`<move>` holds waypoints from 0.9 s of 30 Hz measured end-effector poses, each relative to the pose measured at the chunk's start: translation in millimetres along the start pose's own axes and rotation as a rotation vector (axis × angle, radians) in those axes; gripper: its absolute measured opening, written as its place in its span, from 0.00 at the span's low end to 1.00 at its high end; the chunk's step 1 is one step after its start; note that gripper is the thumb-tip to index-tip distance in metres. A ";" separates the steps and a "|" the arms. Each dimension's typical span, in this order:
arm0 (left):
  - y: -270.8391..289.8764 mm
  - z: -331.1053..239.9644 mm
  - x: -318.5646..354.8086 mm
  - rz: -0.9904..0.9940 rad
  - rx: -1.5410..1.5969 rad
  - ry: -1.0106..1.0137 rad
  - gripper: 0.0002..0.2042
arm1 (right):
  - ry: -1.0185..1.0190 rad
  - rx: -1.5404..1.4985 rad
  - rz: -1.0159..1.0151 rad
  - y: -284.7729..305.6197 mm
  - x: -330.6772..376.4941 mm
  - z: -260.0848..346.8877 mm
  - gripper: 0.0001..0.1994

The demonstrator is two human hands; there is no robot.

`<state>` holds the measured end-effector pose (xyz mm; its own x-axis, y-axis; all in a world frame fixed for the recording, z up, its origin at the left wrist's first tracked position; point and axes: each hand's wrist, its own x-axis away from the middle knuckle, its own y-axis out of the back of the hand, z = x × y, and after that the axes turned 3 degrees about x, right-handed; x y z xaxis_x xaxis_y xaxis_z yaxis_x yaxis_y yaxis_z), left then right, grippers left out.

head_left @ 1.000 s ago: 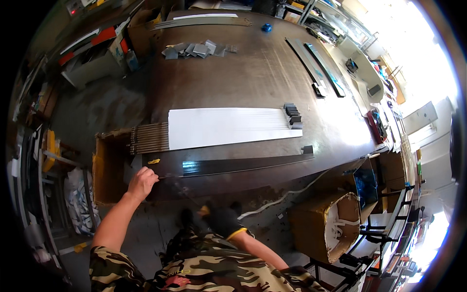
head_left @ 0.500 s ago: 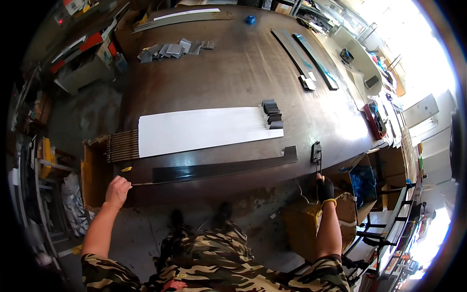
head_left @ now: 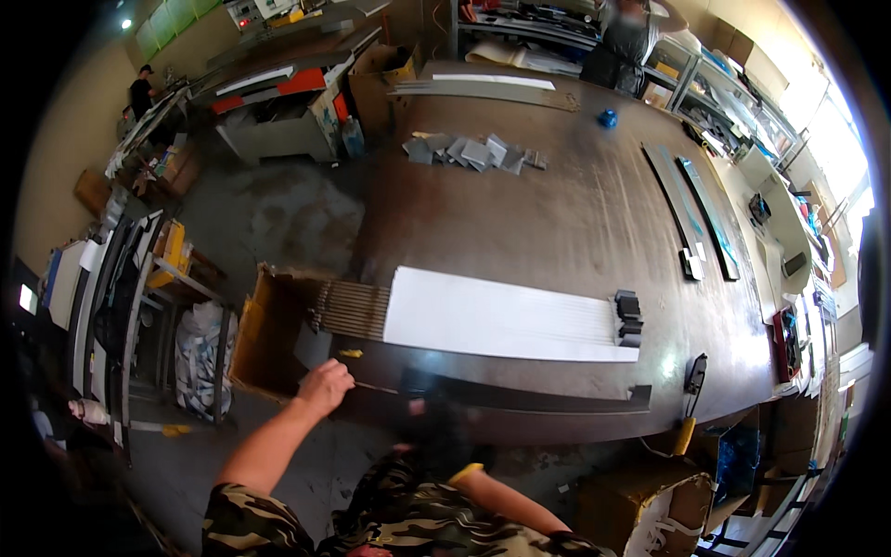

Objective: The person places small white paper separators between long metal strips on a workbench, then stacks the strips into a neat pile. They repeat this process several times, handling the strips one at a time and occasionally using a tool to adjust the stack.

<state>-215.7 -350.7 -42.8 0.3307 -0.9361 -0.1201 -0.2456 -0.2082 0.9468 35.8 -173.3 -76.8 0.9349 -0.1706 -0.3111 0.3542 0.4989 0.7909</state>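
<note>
My bare left hand [head_left: 325,385] is closed on the end of a thin rod [head_left: 376,388]. The rod runs right to a long dark strip [head_left: 529,397] lying along the table's near edge, with an upturned tab at its right end. My right hand [head_left: 432,432], in a black glove, is smeared by motion near the strip's left end; its fingers cannot be made out. Above the strip lies a row of white-faced strips [head_left: 501,311], with brown rods at the left and dark tabs at the right. A yellow-handled tool [head_left: 685,436] with a black head rests at the table's front right.
A cardboard box [head_left: 251,348] stands against the table's left end, and another box [head_left: 640,511] sits below its right side. Grey plates [head_left: 473,151] and long profiles [head_left: 673,204] lie farther back. A person [head_left: 626,46] stands beyond the table; another [head_left: 142,93] is far left.
My right hand has let go of the yellow-handled tool and moved left across to the dark strip's left end. The view has turned leftward. My left hand still grips the rod.
</note>
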 end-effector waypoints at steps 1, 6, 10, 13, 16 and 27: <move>2.5 -1.0 -2.7 0.001 0.021 -0.003 0.04 | 0.073 -0.144 -0.007 -10.1 -30.1 22.4 0.43; 3.9 6.8 -4.2 0.054 0.049 -0.064 0.04 | 0.143 -0.403 0.227 -47.9 -75.6 38.9 0.28; 10.9 7.3 -13.8 0.160 0.021 -0.102 0.04 | -0.920 -0.937 0.167 17.0 -29.3 17.8 0.13; 57.2 2.9 -22.2 0.291 0.081 -0.086 0.05 | -1.417 -1.522 -0.596 10.9 51.3 -60.6 0.14; 105.8 12.7 -40.5 0.330 0.110 -0.174 0.05 | -1.355 -1.655 -0.924 73.0 45.1 -71.2 0.23; 156.3 132.0 -165.4 -0.114 -0.142 -0.298 0.11 | -0.929 -1.761 -0.853 159.8 -202.6 -188.7 0.23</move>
<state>-429.1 -265.9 85.7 0.0631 -0.9551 -0.2895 -0.0860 -0.2942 0.9519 -100.9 101.3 13.2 0.5349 -0.6981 0.4760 0.7084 0.0634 -0.7030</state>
